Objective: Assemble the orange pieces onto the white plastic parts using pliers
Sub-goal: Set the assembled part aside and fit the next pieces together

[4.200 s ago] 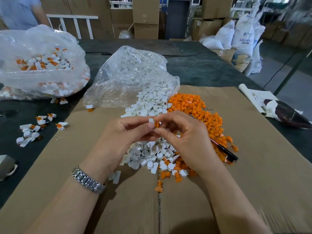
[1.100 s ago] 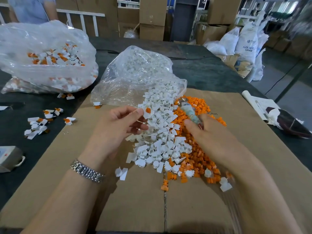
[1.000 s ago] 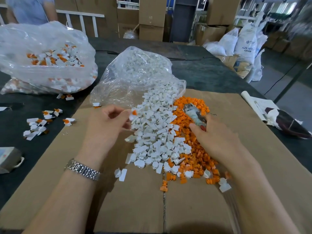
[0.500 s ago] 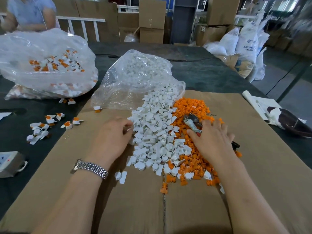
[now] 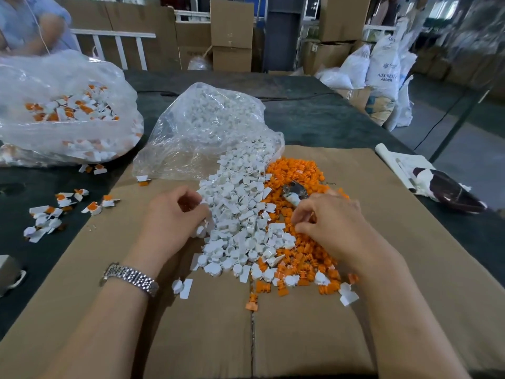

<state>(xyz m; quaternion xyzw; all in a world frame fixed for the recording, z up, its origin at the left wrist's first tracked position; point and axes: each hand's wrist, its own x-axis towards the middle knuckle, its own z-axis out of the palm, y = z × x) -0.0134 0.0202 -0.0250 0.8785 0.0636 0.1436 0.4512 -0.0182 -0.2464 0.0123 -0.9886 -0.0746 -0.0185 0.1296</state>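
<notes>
Orange pieces [image 5: 297,184] lie heaped on the cardboard sheet [image 5: 382,269] toward the bench's right edge, touching the white plastic parts [image 5: 240,214] at the middle. Your right hand [image 5: 330,225] curls its fingers into the orange heap, whether pinching a piece I cannot tell, with the pliers [image 5: 293,193] just beyond them, long axis running away leftward. Your left hand [image 5: 175,217] curls into the white heap's left edge; a grip is hidden.

Both forearms reach forward side by side, palms down. The left hand [image 5: 175,214] has its fingers curled under, a metal watch [image 5: 130,278] on its wrist. The right hand [image 5: 330,225], just beside it, curls its fingertips downward.
</notes>
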